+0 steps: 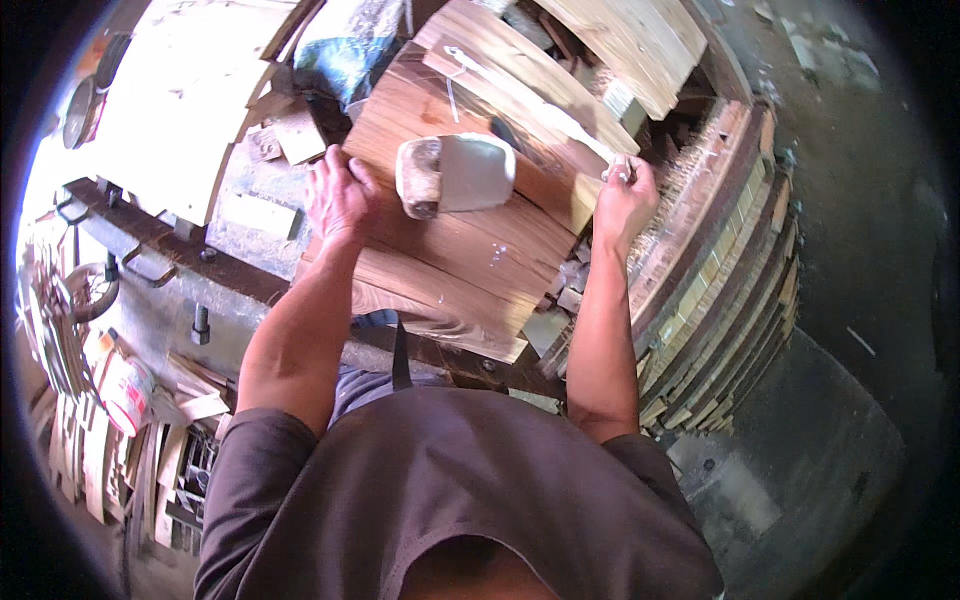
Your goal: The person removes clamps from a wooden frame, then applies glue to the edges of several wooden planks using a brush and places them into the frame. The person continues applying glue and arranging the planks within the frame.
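My left hand [340, 197] rests at the left edge of some reddish-brown boards [470, 255], fingers stretched out, holding nothing. At the right end of a narrow pale board [520, 85], my right hand [625, 205] is closed in a pinch. A small whitish bit shows at its fingertips, too small to name. A thick white streak [555, 118], like glue, runs along that narrow board up to the right hand. Between my hands, a cut-open white plastic container [478, 172] stands on the boards. White drops dot the wood in front of it.
Pale planks [170, 90] lie at the left and another wide board [640, 45] at the far right. Curved stacked wood strips [725, 270] border the right side. A dark metal beam with bolts [150, 235] crosses the left. Offcuts and a white-red bucket [127, 395] stand lower left.
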`<state>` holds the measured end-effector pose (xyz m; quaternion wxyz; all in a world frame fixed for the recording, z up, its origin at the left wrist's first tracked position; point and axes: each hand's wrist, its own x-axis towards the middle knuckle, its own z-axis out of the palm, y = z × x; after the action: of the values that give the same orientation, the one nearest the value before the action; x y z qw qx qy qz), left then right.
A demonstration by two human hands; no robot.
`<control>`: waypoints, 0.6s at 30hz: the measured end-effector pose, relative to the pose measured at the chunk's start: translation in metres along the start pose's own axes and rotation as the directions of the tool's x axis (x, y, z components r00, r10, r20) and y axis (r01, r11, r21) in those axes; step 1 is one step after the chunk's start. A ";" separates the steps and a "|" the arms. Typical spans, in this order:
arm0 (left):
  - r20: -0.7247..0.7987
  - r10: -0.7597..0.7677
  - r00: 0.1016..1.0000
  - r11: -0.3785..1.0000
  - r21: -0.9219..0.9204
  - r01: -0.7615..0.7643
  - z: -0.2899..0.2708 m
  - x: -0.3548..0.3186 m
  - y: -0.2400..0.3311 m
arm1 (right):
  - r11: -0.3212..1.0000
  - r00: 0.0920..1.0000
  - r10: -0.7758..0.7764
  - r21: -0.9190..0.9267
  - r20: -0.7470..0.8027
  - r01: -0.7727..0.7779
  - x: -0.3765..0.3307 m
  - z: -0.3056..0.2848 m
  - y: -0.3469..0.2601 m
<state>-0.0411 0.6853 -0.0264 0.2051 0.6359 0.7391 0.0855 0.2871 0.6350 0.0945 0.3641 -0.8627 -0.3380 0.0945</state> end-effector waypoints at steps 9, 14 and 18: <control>-0.041 0.039 0.998 0.999 0.023 -0.038 0.008 -0.002 -0.001 | 0.990 0.984 -0.055 -0.135 -0.171 0.032 -0.007 -0.074 0.062; -0.030 0.030 0.999 0.998 0.047 -0.028 0.011 -0.002 -0.003 | 0.934 0.987 0.008 -0.352 -0.163 -0.066 -0.011 -0.114 0.081; -0.007 0.024 1.000 0.999 0.030 -0.023 0.007 -0.001 -0.001 | 0.885 0.976 -0.105 -0.466 -0.193 0.003 -0.009 -0.136 0.106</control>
<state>-0.0385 0.6833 -0.0332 0.1920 0.6471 0.7335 0.0792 0.3908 0.4988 0.1176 0.1842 -0.9199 -0.3339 -0.0920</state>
